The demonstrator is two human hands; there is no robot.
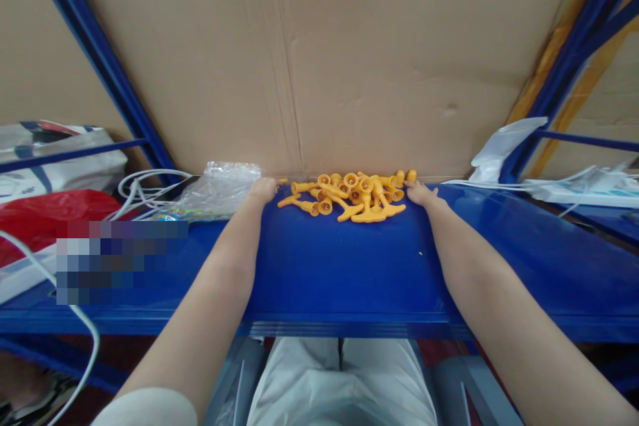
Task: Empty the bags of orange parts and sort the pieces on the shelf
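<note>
From the head view, the yellow T-handled pieces [369,214] lie heaped between the hands, the pile's long axis running left to right. Left hand [264,189] is at one end, grip impossible to tell; right hand [422,194] is at the other, thumb spread, fingers loose by the outermost cup. Neither looks clearly nearer! Cardboard [379,80] walls the back; room runs forward across the blue shelf [344,273] to its near edge.

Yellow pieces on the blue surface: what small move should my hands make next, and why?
Perhaps ease the left hand and right hand towards each other: they're at opposite ends of the yellow pieces, which lie spread between them on the blue surface.
</note>
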